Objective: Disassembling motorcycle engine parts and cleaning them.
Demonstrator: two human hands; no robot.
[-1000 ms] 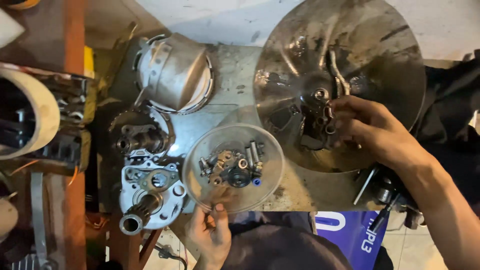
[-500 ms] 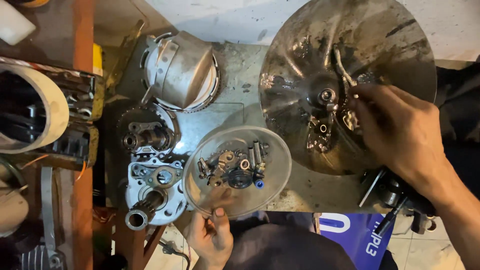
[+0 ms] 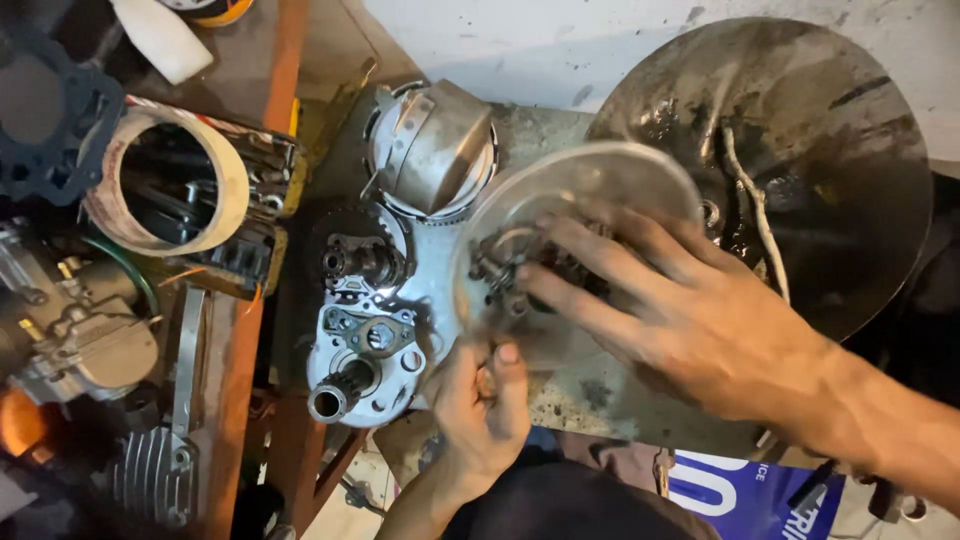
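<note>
Filling the one-to-three o'clock part of the view, a big round metal pan (image 3: 800, 130), greasy and dark, lies on the concrete slab (image 3: 580, 385), with a pale cord (image 3: 755, 215) trailing across it. Toward nine o'clock a wide roll of tape (image 3: 165, 180) sits over a cluttered box of tools, with a finned engine cylinder (image 3: 150, 475) down at seven o'clock. At the centre a clear plastic bowl (image 3: 560, 200) is tilted up off the slab, small bolts and metal parts (image 3: 500, 265) gathered inside it. Just past its eleven o'clock edge stands a domed metal cover (image 3: 432, 150); below that, toward eight o'clock of the bowl, lie a sprocket with its shaft (image 3: 360, 260) and a pale engine casing (image 3: 365, 360) with a short tube end. The right hand (image 3: 700, 320) comes in from four o'clock, fingers spread and reaching into the bowl among the parts; whether it pinches any of them cannot be told. The left hand (image 3: 480, 410), at six o'clock, grips the bowl's near rim between thumb and fingers.
</note>
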